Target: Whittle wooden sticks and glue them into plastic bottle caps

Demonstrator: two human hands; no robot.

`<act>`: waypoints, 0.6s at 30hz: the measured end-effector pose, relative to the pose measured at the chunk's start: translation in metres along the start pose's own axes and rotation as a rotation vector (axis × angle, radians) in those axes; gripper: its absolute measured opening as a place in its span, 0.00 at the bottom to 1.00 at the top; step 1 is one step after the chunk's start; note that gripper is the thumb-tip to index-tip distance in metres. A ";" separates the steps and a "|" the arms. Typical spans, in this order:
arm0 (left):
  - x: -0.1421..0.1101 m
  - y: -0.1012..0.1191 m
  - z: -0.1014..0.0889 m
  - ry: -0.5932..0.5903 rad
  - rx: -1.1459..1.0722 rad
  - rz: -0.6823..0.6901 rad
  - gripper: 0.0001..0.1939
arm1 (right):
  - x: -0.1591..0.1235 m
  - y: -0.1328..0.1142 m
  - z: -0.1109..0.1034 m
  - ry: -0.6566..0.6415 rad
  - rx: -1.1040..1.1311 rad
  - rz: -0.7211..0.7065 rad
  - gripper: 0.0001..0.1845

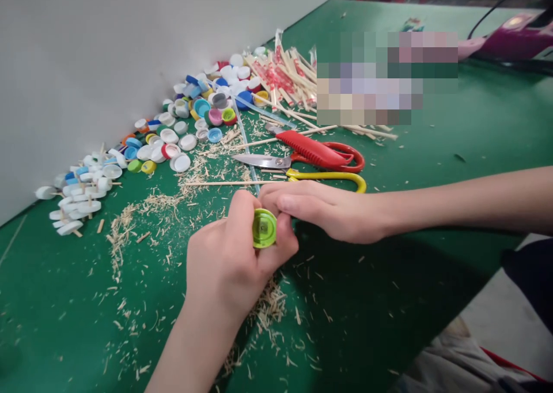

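Note:
My left hand (228,260) is closed around a lime green bottle cap (264,229), its hollow inside turned towards me. Beside the cap, my right hand (332,206) has its fingers curled with the thumb pressed against them. Whatever sits in those fingers is hidden. Just beyond the hands lie scissors (261,161) with one red and one yellow handle, and a red utility knife (313,147) rests over them. A thin wooden stick (224,183) lies on the green table (371,324), behind my left hand.
Loose bottle caps (188,143) in many colours are heaped along the grey wall (129,47). White caps joined with sticks (82,206) stand at the left. Chopsticks in red-printed wrappers (283,76) lie at the back. Wood shavings (270,301) litter the table. A purple tool (510,41) is at the back right.

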State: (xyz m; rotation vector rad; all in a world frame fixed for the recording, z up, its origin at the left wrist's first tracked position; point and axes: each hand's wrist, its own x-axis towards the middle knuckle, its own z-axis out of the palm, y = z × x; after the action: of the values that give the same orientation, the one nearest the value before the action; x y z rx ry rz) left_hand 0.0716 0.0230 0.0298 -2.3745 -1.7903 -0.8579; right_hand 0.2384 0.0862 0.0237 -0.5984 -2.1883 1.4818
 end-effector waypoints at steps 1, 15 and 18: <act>0.000 -0.002 0.000 -0.003 0.019 -0.022 0.17 | 0.001 0.000 0.000 -0.015 0.002 0.008 0.25; 0.006 -0.008 -0.006 -0.011 0.235 0.118 0.15 | 0.005 -0.013 0.015 0.132 0.076 0.186 0.20; 0.005 -0.006 -0.004 -0.004 0.259 0.124 0.15 | 0.003 -0.014 0.015 0.148 0.097 0.189 0.18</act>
State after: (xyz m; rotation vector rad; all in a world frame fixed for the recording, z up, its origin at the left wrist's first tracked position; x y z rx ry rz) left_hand 0.0658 0.0278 0.0339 -2.2918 -1.6221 -0.5694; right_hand 0.2257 0.0715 0.0321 -0.8724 -1.9809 1.5728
